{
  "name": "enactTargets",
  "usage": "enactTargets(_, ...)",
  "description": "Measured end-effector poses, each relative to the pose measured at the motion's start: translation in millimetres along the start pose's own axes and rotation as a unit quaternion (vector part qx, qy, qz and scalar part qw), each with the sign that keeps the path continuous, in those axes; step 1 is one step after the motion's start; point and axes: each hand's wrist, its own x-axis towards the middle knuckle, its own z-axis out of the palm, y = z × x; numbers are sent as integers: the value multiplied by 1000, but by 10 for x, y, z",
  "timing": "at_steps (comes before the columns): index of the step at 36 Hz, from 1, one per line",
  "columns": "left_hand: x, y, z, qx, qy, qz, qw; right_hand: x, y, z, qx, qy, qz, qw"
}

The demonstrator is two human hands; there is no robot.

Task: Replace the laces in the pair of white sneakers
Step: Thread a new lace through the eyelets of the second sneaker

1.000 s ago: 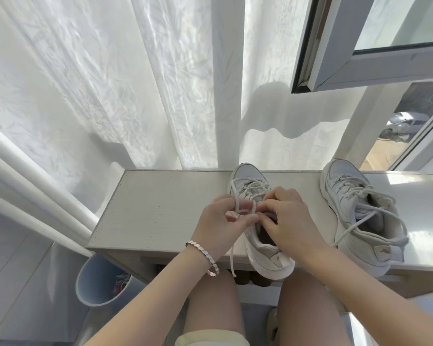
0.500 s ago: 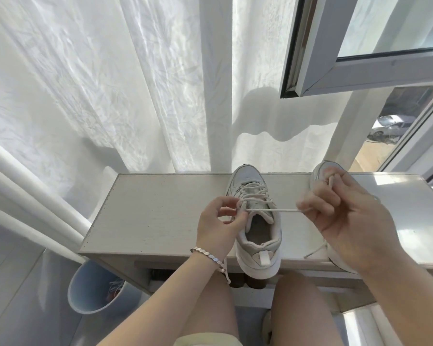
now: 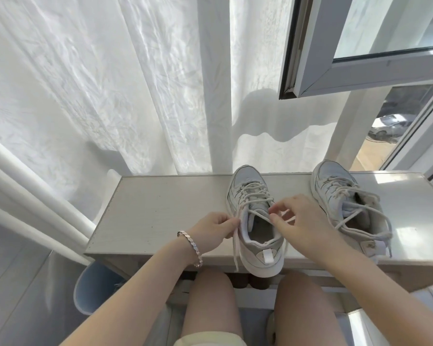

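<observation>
2 sneakers [image 3: 248, 179] on a bench [image 3: 160, 208] by the curtain [image 3: 110, 83].
Blue bin [image 3: 90, 293] below. Left hand [image 3: 214, 229] and right hand [image 3: 304, 222] pinch laces [image 3: 254, 193].

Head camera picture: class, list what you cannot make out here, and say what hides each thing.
1. Head view: whether the right hand really pinches the lace of the middle sneaker. The fingertips are too small to tell.
2. Head view: what is in the blue bin. The bench edge covers its far side.
3. Head view: the dark things under the bench. The bench top and the sneaker's heel hide them.
</observation>
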Motion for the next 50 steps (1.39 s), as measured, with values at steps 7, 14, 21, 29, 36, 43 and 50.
enactTargets(7,-123,281,-165,-163,15,-31,986,-57,-161,5,40,36,-30,998)
enactTargets(14,-281,853,-182,-419,-25,78,904,-95,-408,68,189,-50,-31,980)
enactTargets(21,-228,1014,41,-369,21,130,920,-93,-426,-167,372,-124,90,915)
enactTargets(29,-143,1023,188,-322,17,151,934,-179,-227,-321,280,-137,76,947)
enactTargets(36,15,791,90,-15,132,116,984,-109,-106,-586,454,-25,80,887)
enactTargets(43,-94,583,380,238,209,175,932,33,13,-521,470,86,102,873)
enactTargets(50,-71,604,612,352,248,81,899,17,121,-309,430,63,86,896)
